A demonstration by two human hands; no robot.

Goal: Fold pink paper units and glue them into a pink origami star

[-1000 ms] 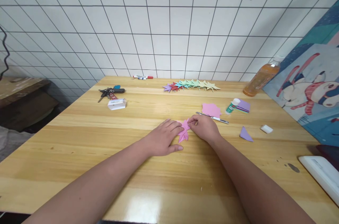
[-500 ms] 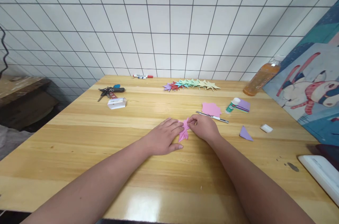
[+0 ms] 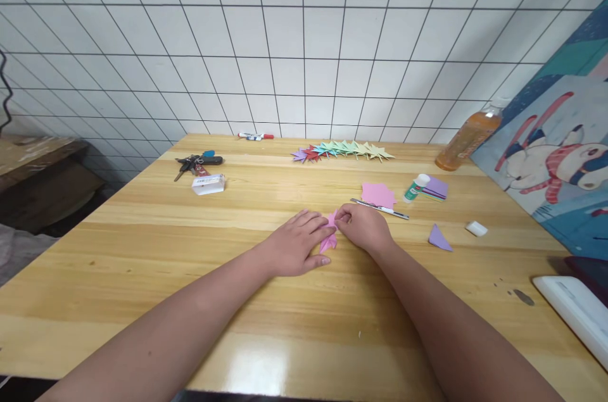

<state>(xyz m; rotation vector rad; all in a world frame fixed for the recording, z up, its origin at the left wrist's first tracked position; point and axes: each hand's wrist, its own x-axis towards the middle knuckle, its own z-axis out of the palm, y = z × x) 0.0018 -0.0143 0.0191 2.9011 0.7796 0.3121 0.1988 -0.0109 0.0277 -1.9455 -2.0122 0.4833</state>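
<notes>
Pink folded paper (image 3: pixel 329 242) with pointed corners lies on the wooden table, partly hidden by my fingers. My left hand (image 3: pixel 298 242) rests flat with its fingers stretched out, the fingertips pressing on the paper's left and middle part. At the paper's right edge my right hand (image 3: pixel 365 228) is closed in a pinch on it, thumb and forefinger together. Just beyond my right hand lies a slim utility knife (image 3: pixel 380 208), along the near edge of flat pink paper sheets (image 3: pixel 378 194).
A glue stick (image 3: pixel 417 188) stands by a stack of coloured paper (image 3: pixel 436 187). Rightward are a purple paper triangle (image 3: pixel 439 238), an eraser (image 3: pixel 476 228) and a bottle (image 3: pixel 469 138). Folded paper stars (image 3: pixel 342 150), a marker (image 3: pixel 255 136), keys (image 3: pixel 197 163) and a small box (image 3: pixel 208 184) lie farther back.
My left fingers have slid slightly to the right over the pink paper, covering more of it. My right hand keeps its pinch at the right edge. The whole view shifts very slightly.
</notes>
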